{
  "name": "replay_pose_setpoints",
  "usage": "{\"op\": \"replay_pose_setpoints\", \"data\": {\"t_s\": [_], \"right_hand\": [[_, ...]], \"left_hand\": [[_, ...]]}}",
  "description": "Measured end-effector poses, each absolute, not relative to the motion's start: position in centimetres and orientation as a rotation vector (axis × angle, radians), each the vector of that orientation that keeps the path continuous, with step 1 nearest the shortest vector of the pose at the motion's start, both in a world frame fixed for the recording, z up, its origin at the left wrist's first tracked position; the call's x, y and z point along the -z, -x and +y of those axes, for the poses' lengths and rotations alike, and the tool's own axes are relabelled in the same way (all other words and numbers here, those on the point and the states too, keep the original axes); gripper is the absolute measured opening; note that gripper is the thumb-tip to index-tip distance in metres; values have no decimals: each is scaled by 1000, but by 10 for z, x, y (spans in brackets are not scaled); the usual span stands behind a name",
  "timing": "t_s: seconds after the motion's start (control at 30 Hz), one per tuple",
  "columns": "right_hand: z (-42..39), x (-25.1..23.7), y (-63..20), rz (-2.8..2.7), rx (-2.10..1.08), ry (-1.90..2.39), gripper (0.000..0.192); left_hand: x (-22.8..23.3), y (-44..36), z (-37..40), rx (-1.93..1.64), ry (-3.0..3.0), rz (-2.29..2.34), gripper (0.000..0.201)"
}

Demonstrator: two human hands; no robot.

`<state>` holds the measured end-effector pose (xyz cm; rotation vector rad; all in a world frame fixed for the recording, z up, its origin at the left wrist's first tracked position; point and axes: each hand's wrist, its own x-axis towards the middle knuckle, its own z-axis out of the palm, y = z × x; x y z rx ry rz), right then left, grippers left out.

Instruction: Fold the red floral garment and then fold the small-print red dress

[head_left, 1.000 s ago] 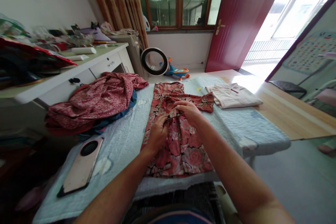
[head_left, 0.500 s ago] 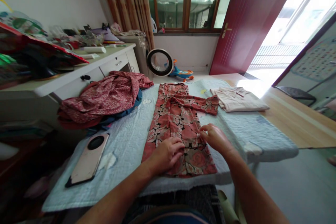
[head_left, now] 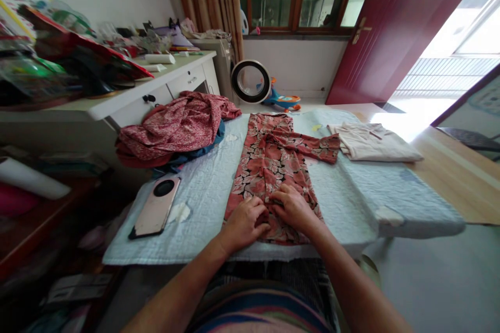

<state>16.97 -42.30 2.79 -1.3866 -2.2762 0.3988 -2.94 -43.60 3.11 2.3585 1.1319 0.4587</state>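
A red floral shirt [head_left: 279, 166] with black and pale leaf patterns lies folded lengthwise on a light blue quilted cover [head_left: 207, 208]. One sleeve stretches out to the right. My left hand [head_left: 244, 221] rests on the shirt's near part, its fingers curled down on the fabric with the thumb below. Close beside it, my right hand [head_left: 295, 209] bends its fingers and thumb onto the same cloth near the middle. Both hands seem to pinch the fabric, though the fingertips are partly hidden.
A heap of red patterned clothes [head_left: 172, 127] lies at the left, with a phone [head_left: 156, 208] in front of it. A folded cream garment [head_left: 377, 141] sits at the right. Beyond are a cluttered white desk [head_left: 152, 86], a round black-and-white object [head_left: 250, 81] and a red door [head_left: 390, 31].
My right hand has moved left from the shirt's right edge to its middle, beside my left hand. The view has shifted, so the scene sits farther right and slightly higher.
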Motion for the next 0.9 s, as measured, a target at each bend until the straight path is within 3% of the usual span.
{"op": "replay_pose_setpoints", "data": {"t_s": [0.27,0.6,0.9], "right_hand": [[-419,-17,-163,-2211,-252,1487,20],[-419,-27,-167,-2162,-358,1408,23],[-429,-34,-158,-2243,-336,1347,16]], "left_hand": [[-26,30,-437,-732,-2176,1141,7],[-21,44,-432,-1313,-1259,1184,17],[-27,43,-439,-1267,-1237,1101,18]]}}
